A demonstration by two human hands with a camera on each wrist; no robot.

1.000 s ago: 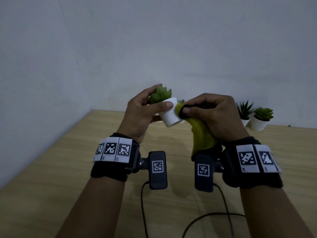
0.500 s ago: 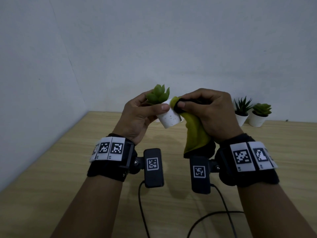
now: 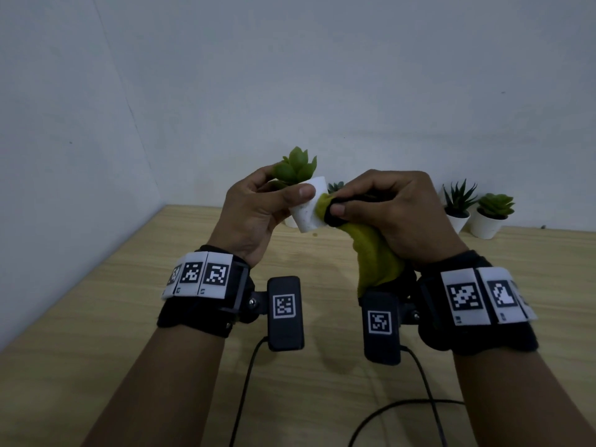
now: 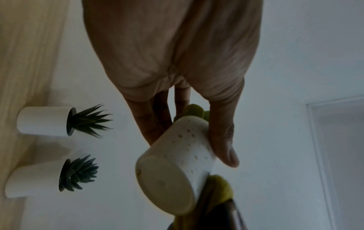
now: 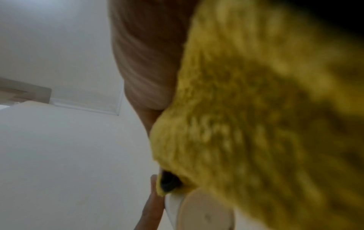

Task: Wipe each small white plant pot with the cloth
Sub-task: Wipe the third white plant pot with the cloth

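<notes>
The left hand (image 3: 254,208) pinches the light, rigid, likely smooth pot (image 3: 308,209) near its rim while the right hand (image 3: 396,208) clamps the soft cloth (image 3: 375,256).

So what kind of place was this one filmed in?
Probably a plain indoor room set up for recording: a bare white wall, a light wood-grain tabletop, and small potted artificial succulents lined along the wall.

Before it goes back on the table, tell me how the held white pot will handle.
Probably light: the left hand lifts the pot with thumb and fingertips. It looks rigid; the cloth folds against it. The wall seems smooth and tapers downward, so it could slip.
</notes>
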